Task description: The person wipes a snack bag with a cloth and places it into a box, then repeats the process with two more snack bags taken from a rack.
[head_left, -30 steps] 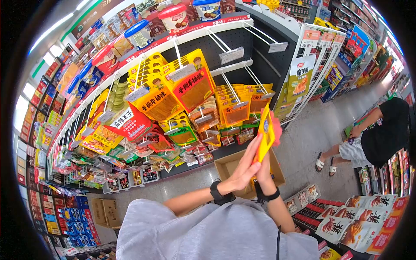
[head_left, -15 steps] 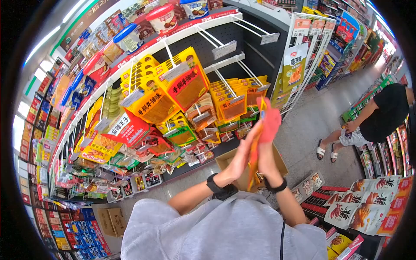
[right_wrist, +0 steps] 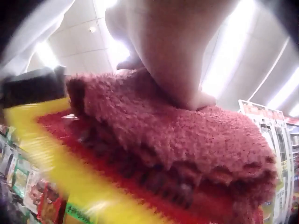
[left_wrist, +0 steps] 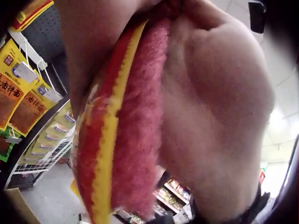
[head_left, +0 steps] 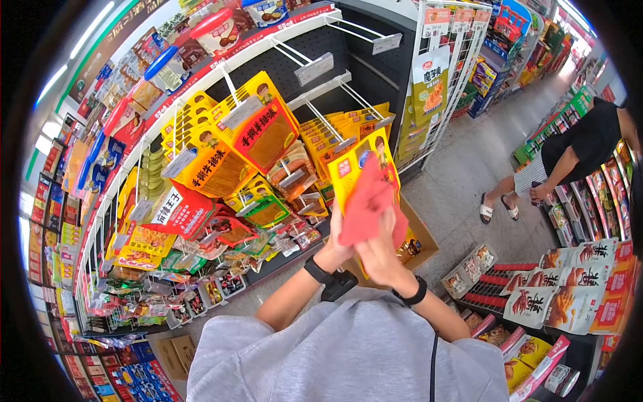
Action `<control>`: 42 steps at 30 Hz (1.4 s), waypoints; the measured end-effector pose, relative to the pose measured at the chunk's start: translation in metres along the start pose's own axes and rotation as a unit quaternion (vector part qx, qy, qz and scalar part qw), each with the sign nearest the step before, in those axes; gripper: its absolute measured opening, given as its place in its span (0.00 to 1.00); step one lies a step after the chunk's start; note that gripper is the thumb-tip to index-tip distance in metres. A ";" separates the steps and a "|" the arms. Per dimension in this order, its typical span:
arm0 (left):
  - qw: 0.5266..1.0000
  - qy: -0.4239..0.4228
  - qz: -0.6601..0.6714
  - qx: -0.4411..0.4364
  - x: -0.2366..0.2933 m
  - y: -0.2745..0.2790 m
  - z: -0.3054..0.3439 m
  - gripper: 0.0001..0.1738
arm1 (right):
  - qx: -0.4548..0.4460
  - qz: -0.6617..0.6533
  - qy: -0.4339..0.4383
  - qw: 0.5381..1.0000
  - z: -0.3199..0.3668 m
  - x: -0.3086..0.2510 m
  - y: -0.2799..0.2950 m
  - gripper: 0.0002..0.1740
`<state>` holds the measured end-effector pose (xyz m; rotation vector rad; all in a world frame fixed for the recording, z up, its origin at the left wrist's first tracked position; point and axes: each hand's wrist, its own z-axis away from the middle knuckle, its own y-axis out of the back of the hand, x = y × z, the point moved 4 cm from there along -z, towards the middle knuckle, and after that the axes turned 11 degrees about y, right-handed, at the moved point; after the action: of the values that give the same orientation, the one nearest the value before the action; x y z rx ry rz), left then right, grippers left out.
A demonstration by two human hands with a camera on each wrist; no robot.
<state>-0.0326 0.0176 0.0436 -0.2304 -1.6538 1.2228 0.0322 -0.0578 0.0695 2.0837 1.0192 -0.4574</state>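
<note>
A yellow-and-red snack packet (head_left: 349,169) is held up in front of the chest, tilted, its upper part showing above a fuzzy red cloth (head_left: 370,204). My left hand (head_left: 337,236) grips the packet by its side and lower edge. With my right hand (head_left: 379,256) I hold the cloth flat against the packet's face. Seen from the left wrist, the packet's yellow edge (left_wrist: 114,112) lies right beside the cloth's pile (left_wrist: 140,116). In the right wrist view the cloth (right_wrist: 163,114) is bunched under my right hand and covers much of the packet (right_wrist: 56,144).
Hanging snack packets (head_left: 258,127) fill hooks on the rack to the left. A cardboard box (head_left: 425,241) with packets inside stands on the floor below my hands. A wire rack (head_left: 462,63) is at the rack's end. Another person (head_left: 579,144) stands in the aisle to the right.
The packet has turned from edge-on between my hands to broadside, and the cloth now lies across its near face. The view has shifted right, and the other person's arm has moved.
</note>
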 end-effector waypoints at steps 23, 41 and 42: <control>0.988 0.049 -0.143 -0.021 -0.039 -0.007 0.005 0.36 | 0.075 0.061 -0.097 0.991 0.009 0.061 0.039 0.34; 0.988 0.076 -0.132 -0.007 -0.049 0.002 0.002 0.36 | 0.107 0.112 -0.130 0.979 0.027 0.052 0.039 0.33; 0.989 0.072 -0.130 0.001 -0.047 0.001 0.001 0.36 | 0.098 0.128 -0.133 0.978 0.031 0.050 0.035 0.33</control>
<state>-0.0122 -0.0128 0.0144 -0.0955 -1.5059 0.9881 0.0907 -0.0690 0.0363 2.2157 0.5605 -0.7050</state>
